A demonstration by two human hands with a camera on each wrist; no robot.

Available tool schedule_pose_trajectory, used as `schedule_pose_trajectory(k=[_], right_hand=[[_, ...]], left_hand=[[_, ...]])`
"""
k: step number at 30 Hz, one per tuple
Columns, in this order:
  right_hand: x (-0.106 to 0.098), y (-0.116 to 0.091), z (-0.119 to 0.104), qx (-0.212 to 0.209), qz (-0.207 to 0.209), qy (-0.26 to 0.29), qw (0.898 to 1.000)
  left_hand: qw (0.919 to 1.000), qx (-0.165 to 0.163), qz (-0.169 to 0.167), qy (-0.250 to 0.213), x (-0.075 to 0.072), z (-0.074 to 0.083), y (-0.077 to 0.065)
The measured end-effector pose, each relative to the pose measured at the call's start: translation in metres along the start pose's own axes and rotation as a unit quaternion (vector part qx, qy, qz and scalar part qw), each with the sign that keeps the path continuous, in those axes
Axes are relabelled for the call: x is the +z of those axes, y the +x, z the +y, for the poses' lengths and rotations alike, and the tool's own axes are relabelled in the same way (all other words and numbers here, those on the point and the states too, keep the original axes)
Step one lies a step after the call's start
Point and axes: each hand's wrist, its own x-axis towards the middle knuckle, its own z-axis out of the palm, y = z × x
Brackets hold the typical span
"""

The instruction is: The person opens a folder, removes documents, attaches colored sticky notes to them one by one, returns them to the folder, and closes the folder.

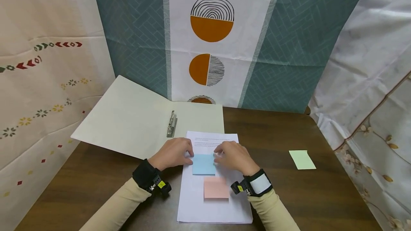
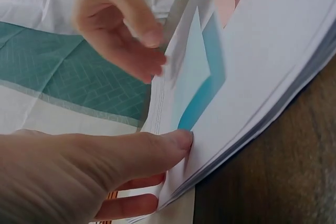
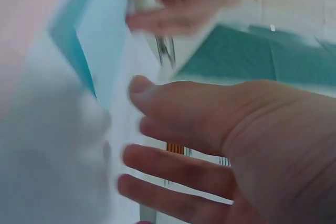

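"What's in the folder (image 1: 128, 117)?"

"A metal clip (image 1: 171, 125). The folder lies open beyond the paper stack (image 1: 192, 202)."

"And the blue note (image 1: 203, 166)?"

"On the stack, between my hands. My left hand (image 1: 172, 153) has its thumb touching the note's edge, fingers parted from that thumb. My right hand (image 1: 236, 157), fingers spread, is just beside the note. A pink note (image 1: 216, 188) lies on the stack's near half."
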Motion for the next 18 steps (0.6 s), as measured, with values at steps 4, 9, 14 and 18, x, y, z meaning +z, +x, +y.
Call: schedule_pose_trajectory(k=[4, 9, 14, 18], right_hand=[[-0.015, 0.0, 0.022, 0.02, 0.032, 0.014, 0.999], [-0.033, -0.003, 0.051, 0.024, 0.046, 0.034, 0.998], [-0.028, 0.001, 0.065, 0.046, 0.012, 0.025, 0.999], [-0.017, 0.003, 0.068, 0.07, -0.024, 0.017, 0.997]], left_hand=[[0.9998, 0.009, 0.013, 0.007, 0.001, 0.0, -0.002], [0.9996, 0.012, 0.014, 0.02, 0.002, 0.0, -0.001], [0.9997, 0.009, 0.016, 0.015, 0.002, -0.001, 0.0], [0.9999, 0.003, 0.013, 0.005, 0.003, -0.001, 0.001]])
